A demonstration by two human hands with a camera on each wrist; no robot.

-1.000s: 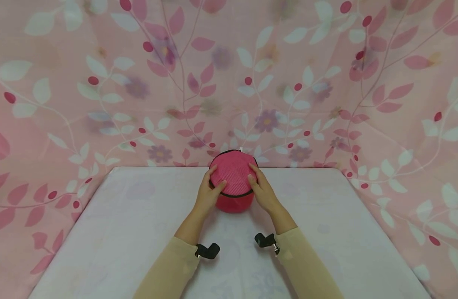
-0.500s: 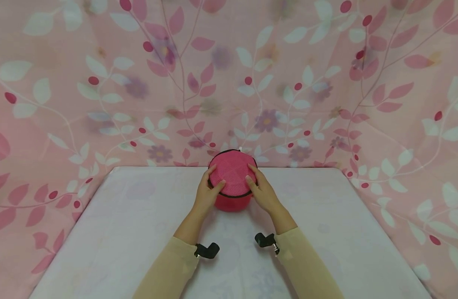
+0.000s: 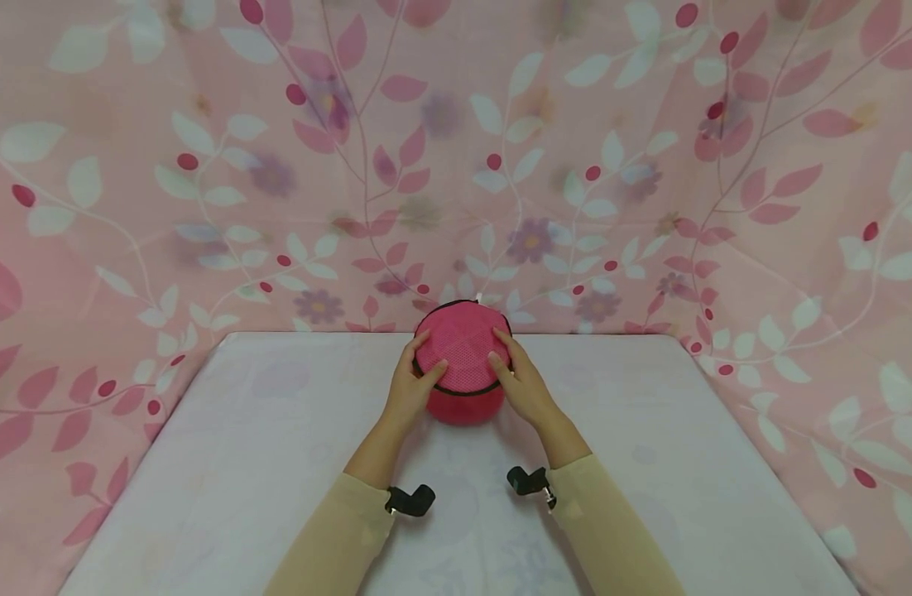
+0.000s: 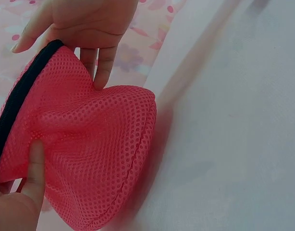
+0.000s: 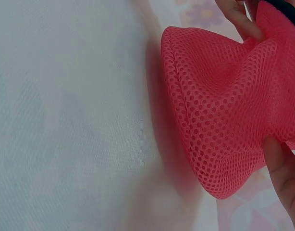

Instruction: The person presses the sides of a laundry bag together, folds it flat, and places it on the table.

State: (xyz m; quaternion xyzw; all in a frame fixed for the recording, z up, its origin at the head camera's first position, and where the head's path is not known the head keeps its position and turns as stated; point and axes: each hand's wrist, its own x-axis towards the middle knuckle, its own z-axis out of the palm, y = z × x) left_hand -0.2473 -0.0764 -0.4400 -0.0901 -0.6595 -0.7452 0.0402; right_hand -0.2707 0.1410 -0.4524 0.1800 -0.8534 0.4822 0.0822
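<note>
Both hands hold a round pink mesh laundry bag (image 3: 462, 352) with dark trim around its top edge, at the middle of the table's far side. My left hand (image 3: 409, 382) grips its left side, thumb lying over the front. On the right side, my right hand (image 3: 528, 382) grips it in the same way. The left wrist view shows the mesh wall (image 4: 97, 144) dented between the hands, with the left thumb (image 4: 36, 168) pressed to it. In the right wrist view, the right thumb (image 5: 279, 166) touches the mesh and the bag's seamed base edge faces the table.
The table (image 3: 277, 463) is covered with a white cloth. Pink floral fabric (image 3: 456, 165) hangs behind it and along both sides. A small black camera mount sits on each wrist, the left one (image 3: 411, 501) and the right one (image 3: 526, 480).
The bag has shifted very slightly to the left within both hands' hold. Otherwise the hands and arms stay almost still.
</note>
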